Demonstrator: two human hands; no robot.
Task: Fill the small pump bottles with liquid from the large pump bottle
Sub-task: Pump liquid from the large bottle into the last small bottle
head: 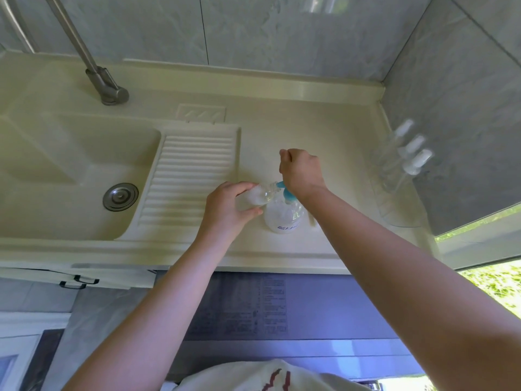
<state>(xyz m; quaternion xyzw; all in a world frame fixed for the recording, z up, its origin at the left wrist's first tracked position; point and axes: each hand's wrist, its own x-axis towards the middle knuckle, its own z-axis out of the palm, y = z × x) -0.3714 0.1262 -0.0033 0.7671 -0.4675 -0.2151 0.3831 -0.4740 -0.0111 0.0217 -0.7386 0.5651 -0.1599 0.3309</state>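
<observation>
The large clear pump bottle point(284, 215), with a blue pump head point(286, 193) and whitish liquid inside, stands on the cream counter. My right hand point(301, 172) rests on top of the blue pump with its fingers curled; something small and white shows at its fingertips. My left hand point(225, 210) grips a small clear bottle point(260, 194) tilted on its side, its open mouth against the blue spout. Three more small clear bottles point(406, 156) with white pump caps stand in a clear holder at the right wall.
A cream sink basin point(70, 170) with a metal drain point(120, 196) lies at left, beside a ribbed washboard point(189, 176). A metal faucet point(95, 71) rises at the back. Grey tiled walls close in the back and right. The counter's front edge point(253, 261) runs below my hands.
</observation>
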